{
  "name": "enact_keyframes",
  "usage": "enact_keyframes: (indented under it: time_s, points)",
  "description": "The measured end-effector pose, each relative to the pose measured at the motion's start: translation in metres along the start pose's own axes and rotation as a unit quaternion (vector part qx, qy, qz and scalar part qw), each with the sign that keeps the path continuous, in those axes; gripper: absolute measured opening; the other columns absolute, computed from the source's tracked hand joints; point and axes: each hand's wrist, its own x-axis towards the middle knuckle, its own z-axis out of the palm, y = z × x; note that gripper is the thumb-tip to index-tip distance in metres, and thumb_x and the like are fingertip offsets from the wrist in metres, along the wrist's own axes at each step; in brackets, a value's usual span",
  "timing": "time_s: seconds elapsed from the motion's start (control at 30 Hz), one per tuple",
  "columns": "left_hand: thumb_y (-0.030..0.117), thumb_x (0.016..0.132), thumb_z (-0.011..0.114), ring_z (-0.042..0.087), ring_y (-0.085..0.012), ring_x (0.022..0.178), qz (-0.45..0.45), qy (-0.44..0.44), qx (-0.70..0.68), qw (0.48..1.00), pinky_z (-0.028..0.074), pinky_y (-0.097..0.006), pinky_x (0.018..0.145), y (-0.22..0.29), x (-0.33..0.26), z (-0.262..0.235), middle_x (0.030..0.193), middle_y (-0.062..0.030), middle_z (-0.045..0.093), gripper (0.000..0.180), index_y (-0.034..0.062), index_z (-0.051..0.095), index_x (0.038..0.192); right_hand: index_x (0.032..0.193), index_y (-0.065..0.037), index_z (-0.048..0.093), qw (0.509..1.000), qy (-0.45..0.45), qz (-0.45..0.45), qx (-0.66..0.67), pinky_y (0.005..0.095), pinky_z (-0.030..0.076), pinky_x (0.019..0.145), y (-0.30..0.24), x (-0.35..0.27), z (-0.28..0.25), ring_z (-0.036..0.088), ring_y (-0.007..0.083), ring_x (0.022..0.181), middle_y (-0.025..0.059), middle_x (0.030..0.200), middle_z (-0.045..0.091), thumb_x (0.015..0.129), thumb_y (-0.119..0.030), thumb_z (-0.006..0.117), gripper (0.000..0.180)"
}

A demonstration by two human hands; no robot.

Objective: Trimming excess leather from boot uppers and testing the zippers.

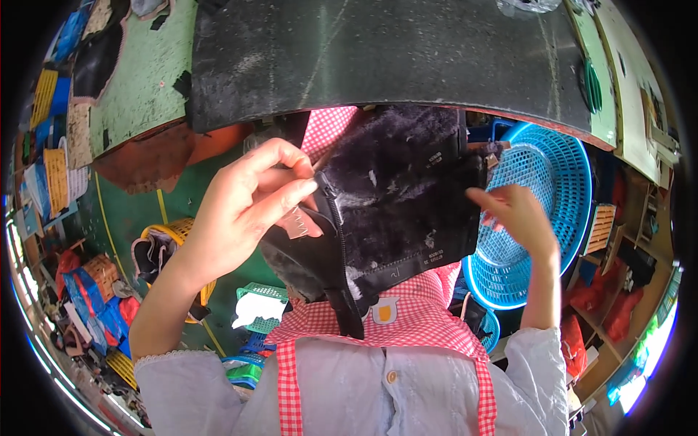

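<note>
A black boot upper (407,196) with a dark furry lining and a zipper (333,200) along its left edge lies across my lap, below the worktable's edge. My left hand (251,203) pinches the upper's edge at the top of the zipper between thumb and fingers. A small tan scrap with a zigzag edge (294,224) shows beneath those fingers. At the upper's right side is my right hand (512,214), its fingers loosely stretched and the index fingertip over the edge. Its thumb is hidden, and I cannot tell how firmly it touches.
A black-topped worktable (392,54) stretches across in front of me. A large blue plastic basket (574,189) stands at my right. On the left, a yellow basket (207,287) holds dark pieces, near a green basket (273,291) with something white. Shelves of materials line both sides.
</note>
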Motion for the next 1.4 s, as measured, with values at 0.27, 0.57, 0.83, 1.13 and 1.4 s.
enact_keyframes:
  time_s: [0.27, 0.57, 0.83, 1.13, 1.4]
  points:
    - [-0.001, 0.096, 0.056, 0.070, -0.0149, 0.074, 0.070, 0.004, -0.001, 0.998, 0.055, -0.025, 0.066, -0.005, -0.014, 0.014, 0.082, -0.0042, 0.062, 0.007, -0.0024, 0.051, 0.101, 0.062, -0.002, 0.042, 0.864, 0.182, -0.412, 0.225, 0.0255, 0.036, 0.053, -0.061, -0.013, 0.019, 0.043, 0.0095, 0.059, 0.0093, 0.105, 0.057, 0.064, 0.008, 0.064, 0.024]
    - [0.004, 0.099, 0.054, 0.069, -0.0141, 0.084, 0.042, -0.014, -0.059, 0.997, 0.054, -0.023, 0.070, -0.021, -0.023, 0.013, 0.096, -0.0056, 0.060, 0.009, -0.0003, 0.050, 0.107, 0.119, -0.004, 0.051, 0.877, -0.109, -0.406, 0.232, 0.0410, 0.053, 0.084, -0.115, -0.005, 0.041, 0.064, 0.0309, 0.100, 0.0149, 0.104, 0.055, 0.075, -0.009, 0.076, 0.051]
    - [0.005, 0.097, 0.058, 0.071, -0.0159, 0.081, -0.010, -0.017, -0.090, 0.996, 0.059, -0.026, 0.073, -0.020, -0.008, 0.007, 0.090, -0.0043, 0.062, 0.008, 0.0000, 0.053, 0.100, 0.108, 0.002, 0.054, 0.896, -0.075, -0.374, 0.227, 0.0420, 0.047, 0.083, -0.107, 0.006, 0.039, 0.060, 0.0376, 0.090, 0.0220, 0.101, 0.057, 0.085, -0.012, 0.054, 0.027]
    - [0.011, 0.096, 0.062, 0.072, -0.0189, 0.080, -0.034, -0.026, -0.135, 0.990, 0.061, -0.028, 0.071, -0.025, 0.001, -0.002, 0.092, -0.0087, 0.067, 0.019, -0.0027, 0.059, 0.109, 0.102, 0.002, 0.058, 0.877, -0.182, -0.324, 0.305, 0.0251, 0.046, 0.065, -0.106, -0.001, 0.038, 0.057, 0.0120, 0.073, 0.0082, 0.089, 0.060, 0.088, -0.008, 0.049, 0.019]
    - [0.006, 0.092, 0.065, 0.071, -0.0208, 0.081, -0.044, -0.006, -0.086, 0.995, 0.062, -0.031, 0.073, -0.017, 0.000, 0.002, 0.093, -0.0099, 0.067, 0.018, -0.0042, 0.063, 0.107, 0.091, -0.001, 0.064, 0.844, -0.085, -0.402, 0.344, 0.0277, 0.040, 0.054, -0.106, -0.011, 0.055, 0.052, 0.0109, 0.060, 0.0066, 0.078, 0.057, 0.085, -0.007, 0.074, 0.013]
